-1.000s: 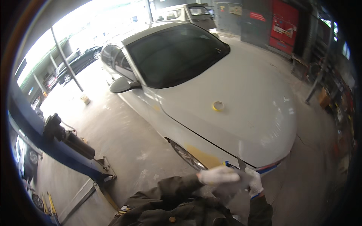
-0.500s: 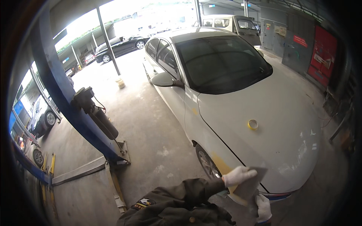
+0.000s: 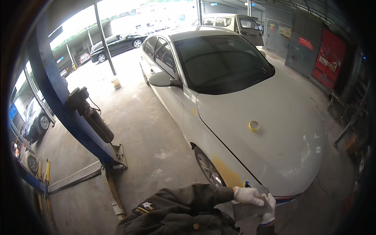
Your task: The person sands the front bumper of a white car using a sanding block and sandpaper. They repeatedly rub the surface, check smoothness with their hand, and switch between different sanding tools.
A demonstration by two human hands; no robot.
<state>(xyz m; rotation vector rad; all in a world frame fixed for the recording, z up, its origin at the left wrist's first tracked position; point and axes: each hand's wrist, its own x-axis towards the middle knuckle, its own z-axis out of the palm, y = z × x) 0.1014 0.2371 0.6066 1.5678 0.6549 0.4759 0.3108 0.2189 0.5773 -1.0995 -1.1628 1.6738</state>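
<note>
Left hand (image 3: 249, 195), white-gloved, fingers closed on the upper edge of a grey sheet (image 3: 246, 212). Right hand (image 3: 269, 210), also gloved, closed at the sheet's right edge. Sheet is held at the near side, before the front corner of a white car (image 3: 243, 152). Yellow patch (image 3: 226, 172) noted on the near fender; yellow tape roll (image 3: 250, 127) lies on the hood. Far left: pale bucket (image 3: 116, 84) beside a post (image 3: 105, 43); contents cannot be made out.
</note>
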